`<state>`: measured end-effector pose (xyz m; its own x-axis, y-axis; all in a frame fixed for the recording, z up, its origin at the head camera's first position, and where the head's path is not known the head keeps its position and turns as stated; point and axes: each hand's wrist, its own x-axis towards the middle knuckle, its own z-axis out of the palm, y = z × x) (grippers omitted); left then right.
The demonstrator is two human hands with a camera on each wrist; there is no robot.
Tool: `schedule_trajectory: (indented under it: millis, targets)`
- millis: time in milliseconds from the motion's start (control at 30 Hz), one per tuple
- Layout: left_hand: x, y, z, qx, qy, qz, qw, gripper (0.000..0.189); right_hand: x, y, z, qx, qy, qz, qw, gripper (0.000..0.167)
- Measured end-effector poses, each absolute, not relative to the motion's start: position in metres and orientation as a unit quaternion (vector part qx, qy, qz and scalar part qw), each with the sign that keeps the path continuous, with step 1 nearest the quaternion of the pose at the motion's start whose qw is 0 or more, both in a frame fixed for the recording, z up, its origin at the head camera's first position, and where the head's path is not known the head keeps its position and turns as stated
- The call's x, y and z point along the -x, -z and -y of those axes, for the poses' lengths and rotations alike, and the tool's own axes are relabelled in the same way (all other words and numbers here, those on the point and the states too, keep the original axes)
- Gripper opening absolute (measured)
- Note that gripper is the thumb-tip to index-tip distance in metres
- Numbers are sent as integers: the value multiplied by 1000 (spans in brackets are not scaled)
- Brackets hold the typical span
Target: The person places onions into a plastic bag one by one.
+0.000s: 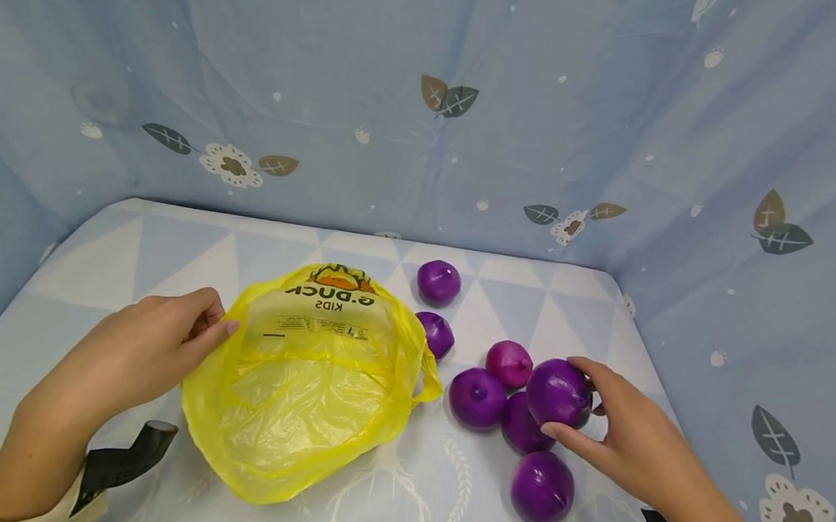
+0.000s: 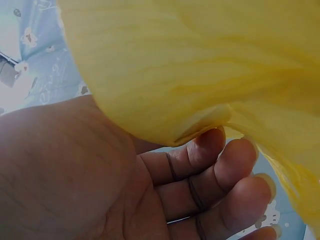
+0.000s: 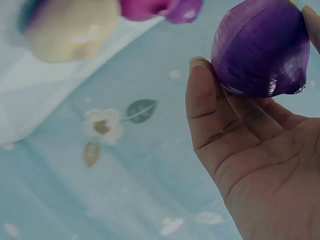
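A yellow plastic bag [image 1: 308,406] lies on the table with its mouth spread toward me. My left hand [image 1: 142,352] pinches the left edge of the bag's mouth between thumb and forefinger. In the left wrist view, the yellow film [image 2: 190,60] hangs over the curled fingers [image 2: 235,195]. On the right, my right hand [image 1: 626,433] grips a glossy purple onion [image 1: 559,393] with a pointed tip, thumb below and fingers behind. The right wrist view shows the same onion [image 3: 262,50] between fingertips and thumb. It hides part of another onion [image 1: 521,427].
More onions sit right of the bag: a magenta one [image 1: 509,364], a purple one [image 1: 477,398], and one nearer me [image 1: 543,490]. Another onion [image 1: 439,283] stands farther back, and one [image 1: 436,336] is partly behind the bag. Blue curtains [image 1: 369,114] enclose the table [image 1: 174,254].
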<state>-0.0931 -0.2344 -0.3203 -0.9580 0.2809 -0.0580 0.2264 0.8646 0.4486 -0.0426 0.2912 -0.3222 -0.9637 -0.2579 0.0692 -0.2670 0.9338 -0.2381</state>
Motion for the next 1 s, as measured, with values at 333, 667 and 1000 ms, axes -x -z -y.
schedule_trajectory:
  millis: [333, 667, 1000]
  targets:
    - [93, 318, 235, -137, -226, -963, 60, 19, 66, 291, -244, -271, -134, 953, 28, 80]
    - [93, 316, 231, -156, -227, -960, 49, 17, 94, 269, -184, -384, -112, 917, 5, 84]
    - [91, 316, 231, -163, -227, -959, 50, 20, 121, 264, -109, -441, -33, 893, -81, 77]
